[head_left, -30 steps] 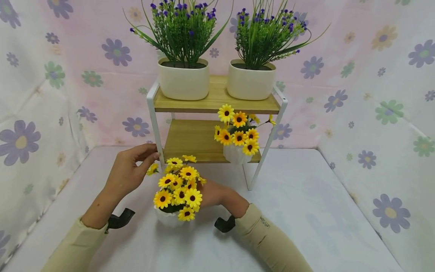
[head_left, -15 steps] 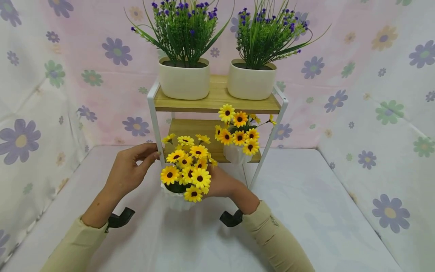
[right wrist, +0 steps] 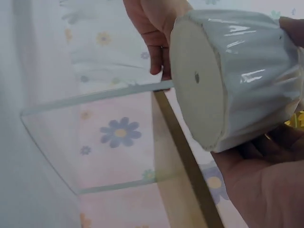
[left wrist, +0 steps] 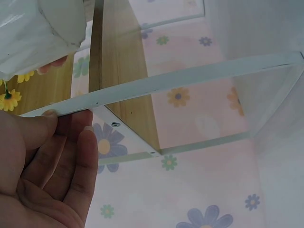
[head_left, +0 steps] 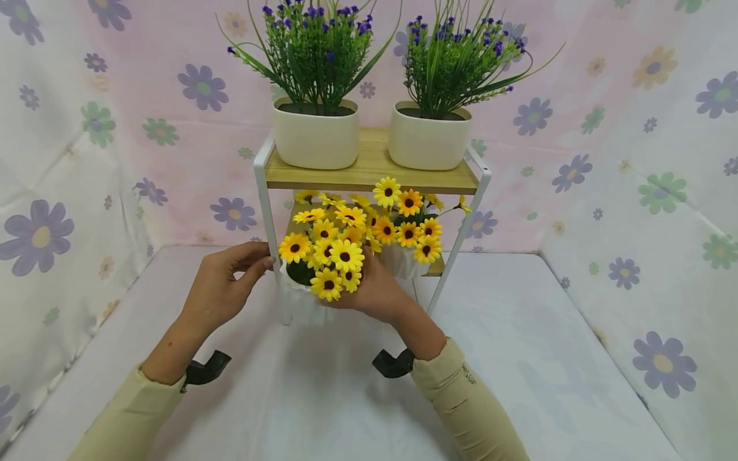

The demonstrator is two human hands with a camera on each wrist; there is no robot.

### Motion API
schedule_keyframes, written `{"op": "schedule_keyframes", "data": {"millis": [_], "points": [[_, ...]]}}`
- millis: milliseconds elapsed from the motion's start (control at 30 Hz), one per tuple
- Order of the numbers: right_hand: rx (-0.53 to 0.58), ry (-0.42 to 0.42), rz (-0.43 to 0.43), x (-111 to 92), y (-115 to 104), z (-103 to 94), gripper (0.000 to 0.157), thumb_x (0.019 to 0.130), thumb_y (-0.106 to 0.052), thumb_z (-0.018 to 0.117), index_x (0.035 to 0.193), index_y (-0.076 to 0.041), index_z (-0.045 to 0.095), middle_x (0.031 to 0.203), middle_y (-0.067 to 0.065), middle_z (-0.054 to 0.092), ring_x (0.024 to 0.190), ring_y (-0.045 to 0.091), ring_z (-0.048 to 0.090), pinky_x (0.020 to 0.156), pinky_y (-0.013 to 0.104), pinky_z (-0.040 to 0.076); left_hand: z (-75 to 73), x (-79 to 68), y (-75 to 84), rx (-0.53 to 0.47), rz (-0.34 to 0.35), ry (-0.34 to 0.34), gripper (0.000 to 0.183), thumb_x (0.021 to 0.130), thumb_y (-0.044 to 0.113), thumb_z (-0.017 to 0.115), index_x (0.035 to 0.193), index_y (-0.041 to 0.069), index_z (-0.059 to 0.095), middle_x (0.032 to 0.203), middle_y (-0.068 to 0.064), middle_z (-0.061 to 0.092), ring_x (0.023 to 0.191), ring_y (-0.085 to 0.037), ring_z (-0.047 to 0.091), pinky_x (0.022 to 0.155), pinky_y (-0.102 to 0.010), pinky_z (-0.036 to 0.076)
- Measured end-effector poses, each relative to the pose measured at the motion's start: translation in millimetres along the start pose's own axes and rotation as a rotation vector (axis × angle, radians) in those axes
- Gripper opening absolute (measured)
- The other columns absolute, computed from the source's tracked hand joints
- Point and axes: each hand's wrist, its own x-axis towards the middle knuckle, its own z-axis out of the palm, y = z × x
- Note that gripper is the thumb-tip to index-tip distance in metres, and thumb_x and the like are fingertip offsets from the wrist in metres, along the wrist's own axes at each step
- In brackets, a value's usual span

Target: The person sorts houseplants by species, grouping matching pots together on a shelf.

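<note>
My right hand (head_left: 377, 289) grips a white ruffled pot (head_left: 304, 303) of yellow daisy-like flowers (head_left: 325, 248) and holds it raised in front of the lower board. The right wrist view shows the bottom of the pot (right wrist: 197, 80), tilted, with a small hole in it; fingers and thumb wrap around its sides. With thumb and fingertips my left hand (head_left: 219, 287) pinches the white front left post of the two-tier shelf (head_left: 369, 179). That post (left wrist: 156, 83) crosses the left wrist view. Part of the lower board is hidden behind the held flowers.
Another white pot of yellow flowers (head_left: 406, 261) stands on the right of the lower board. Two cream pots (head_left: 316, 137) with purple-flowered plants occupy the top board. A white cloth (head_left: 519, 358) covers the table, and flower-print fabric (head_left: 611, 192) hangs around it.
My right hand has lifted the potted yellow flowers upward and forward, from low in front of the shelf to before the lower board. The left hand stays at the post.
</note>
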Motion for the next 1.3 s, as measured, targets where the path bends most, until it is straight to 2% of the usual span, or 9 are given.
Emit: {"op": "schedule_keyframes", "data": {"millis": [100,233,467,633,767,867,933,1200,1300], "points": [[-0.012,0.031,0.025,3,-4,-0.6,0.075,0.082,-0.005,0.088,0.146,-0.009,0.05,0.139,0.006,0.063,0.12,0.017,0.063,0.098,0.032,0.057,-0.2,0.2,0.4,0.003,0.001,-0.001,0.024,0.103,0.006,0.069,0.126,0.005,0.075,0.107,-0.012,0.081,0.093,-0.031,0.079,0.08,-0.003,0.048],[-0.029,0.07,-0.009,12,-6,0.9,0.073,0.083,-0.01,0.089,0.146,-0.012,0.051,0.14,0.005,0.062,0.122,0.019,0.062,0.099,0.035,0.057,-0.3,0.1,0.6,0.005,0.003,0.003,0.023,0.104,0.006,0.069,0.126,0.005,0.076,0.106,-0.011,0.081,0.092,-0.031,0.079,0.08,-0.003,0.048],[-0.125,0.214,0.108,24,-5,6.3,0.069,0.083,-0.024,0.091,0.14,-0.013,0.053,0.131,0.001,0.066,0.113,0.017,0.067,0.093,0.035,0.058,0.6,-2.5,0.3,0.001,-0.005,-0.005,0.023,0.104,0.005,0.068,0.126,0.003,0.075,0.105,-0.012,0.081,0.093,-0.033,0.079,0.079,-0.004,0.048],[-0.136,0.288,0.096,33,-3,8.4,0.072,0.082,-0.022,0.09,0.144,-0.013,0.054,0.138,0.001,0.063,0.124,0.019,0.062,0.103,0.042,0.054,0.2,-1.9,-0.1,0.011,-0.001,-0.004,0.024,0.104,0.005,0.068,0.126,0.002,0.074,0.107,-0.013,0.08,0.093,-0.031,0.079,0.08,-0.004,0.049],[-0.101,0.309,0.043,39,0,9.5,0.077,0.084,-0.018,0.09,0.15,-0.014,0.05,0.145,0.0,0.057,0.133,0.02,0.058,0.111,0.044,0.05,-0.7,-0.8,0.0,0.023,0.0,-0.008,0.023,0.104,0.005,0.068,0.126,0.002,0.074,0.107,-0.013,0.08,0.093,-0.029,0.079,0.081,-0.026,0.062],[-0.077,0.303,0.006,41,3,9.7,0.078,0.084,-0.018,0.09,0.151,-0.016,0.048,0.146,-0.001,0.056,0.133,0.02,0.059,0.111,0.042,0.05,-0.7,-0.3,0.5,0.025,-0.003,-0.009,0.024,0.104,0.005,0.068,0.126,0.002,0.074,0.108,-0.013,0.08,0.093,-0.029,0.079,0.082,-0.046,0.063],[-0.08,0.298,-0.02,42,4,9.8,0.075,0.085,-0.02,0.089,0.149,-0.018,0.05,0.144,-0.002,0.059,0.131,0.018,0.06,0.11,0.041,0.051,-0.2,0.1,0.6,0.023,-0.005,-0.009,0.024,0.104,0.006,0.068,0.127,0.002,0.074,0.108,-0.013,0.08,0.093,-0.029,0.079,0.082,-0.05,0.062],[-0.117,0.296,-0.103,45,9,12.4,0.068,0.09,-0.026,0.087,0.148,-0.021,0.053,0.142,-0.009,0.062,0.134,0.009,0.057,0.112,0.038,0.048,0.2,0.0,-0.2,0.012,0.007,-0.004,0.023,0.104,0.006,0.068,0.126,0.003,0.075,0.107,-0.012,0.08,0.093,-0.029,0.079,0.082,-0.05,0.062],[-0.138,0.296,-0.112,44,9,13.4,0.066,0.091,-0.028,0.087,0.147,-0.019,0.053,0.141,-0.009,0.062,0.133,0.007,0.057,0.11,0.036,0.049,-0.4,-0.6,-0.2,0.018,0.01,-0.001,0.023,0.104,0.006,0.069,0.126,0.003,0.075,0.107,-0.011,0.081,0.092,-0.028,0.079,0.082,-0.034,0.063]]}}
